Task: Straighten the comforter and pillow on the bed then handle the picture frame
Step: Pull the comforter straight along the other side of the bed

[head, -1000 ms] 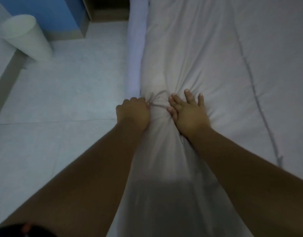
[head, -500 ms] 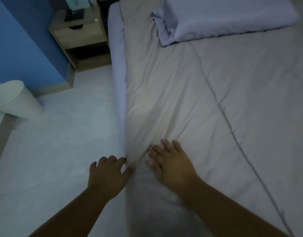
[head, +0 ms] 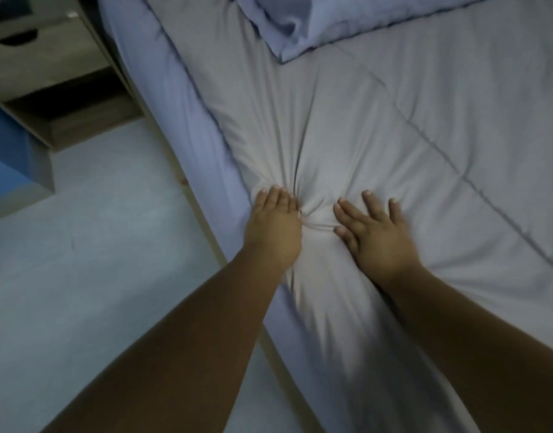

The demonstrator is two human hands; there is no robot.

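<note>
The grey comforter point(head: 378, 135) covers the bed, with stitched seams running across it. My left hand point(head: 273, 226) lies flat on its left edge, fingers stretched forward and close together. My right hand point(head: 375, 232) presses flat a little to the right, fingers spread. Between the two thumbs the fabric is bunched into a small knot of wrinkles, and creases fan out from it. A lavender pillow point(head: 331, 20) lies on the comforter at the top, its near corner rumpled. No picture frame can be made out.
The mattress side in a lavender sheet point(head: 175, 104) runs diagonally left of the comforter. A wooden nightstand point(head: 50, 73) with a drawer and an open shelf stands at top left, next to a blue wall point(head: 6, 151). Pale floor tiles point(head: 97, 260) fill the left.
Both hands have moved up the bed toward the pillow and again press the comforter's edge, bunching fabric between them. The view has tilted, and the white bin is out of sight.
</note>
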